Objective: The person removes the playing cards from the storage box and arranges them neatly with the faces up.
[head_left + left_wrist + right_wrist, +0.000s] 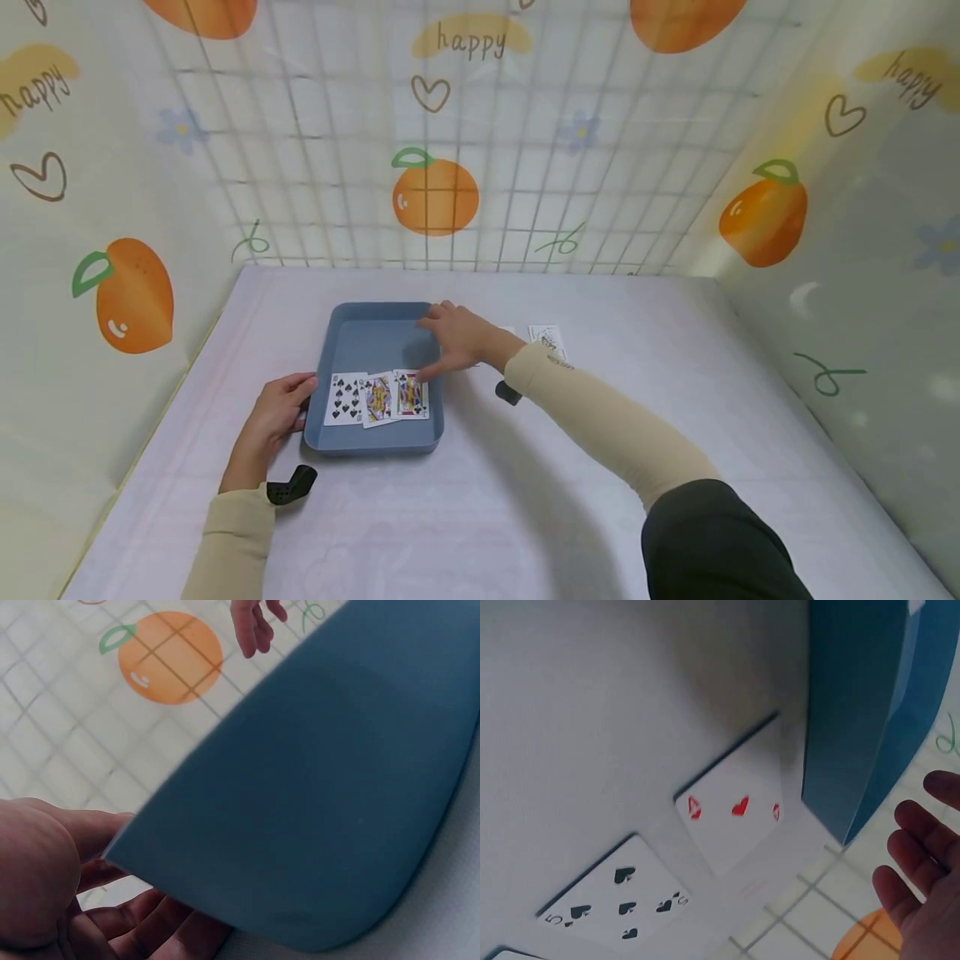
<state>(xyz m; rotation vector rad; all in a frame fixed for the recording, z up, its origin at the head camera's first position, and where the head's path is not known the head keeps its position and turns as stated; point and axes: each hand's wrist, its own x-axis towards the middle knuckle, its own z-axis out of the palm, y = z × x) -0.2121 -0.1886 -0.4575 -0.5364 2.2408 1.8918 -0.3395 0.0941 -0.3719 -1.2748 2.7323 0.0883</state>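
Observation:
A blue-grey tray (pixel 375 450) sits on the table with three playing cards in its near half: a black number card (pixel 347 400) at left, then two overlapping face cards (pixel 377 398). My left hand (pixel 276 412) grips the tray's left side, thumb at the rim and fingers lower down; the left wrist view shows this hand against the tray wall (pixel 300 787). Above the tray's right edge is my right hand (pixel 461 337), fingers loosely spread and nothing held. In the right wrist view, an ace of hearts (pixel 735 799) and a five of spades (pixel 619 896) lie beside the tray.
To the right of the tray, a playing card (pixel 547 337) lies partly behind my right forearm. Another card's edge (pixel 510 955) shows at the corner of the right wrist view. A wire grid (pixel 525 167) behind printed cloth stands at the back of the table (pixel 600 500).

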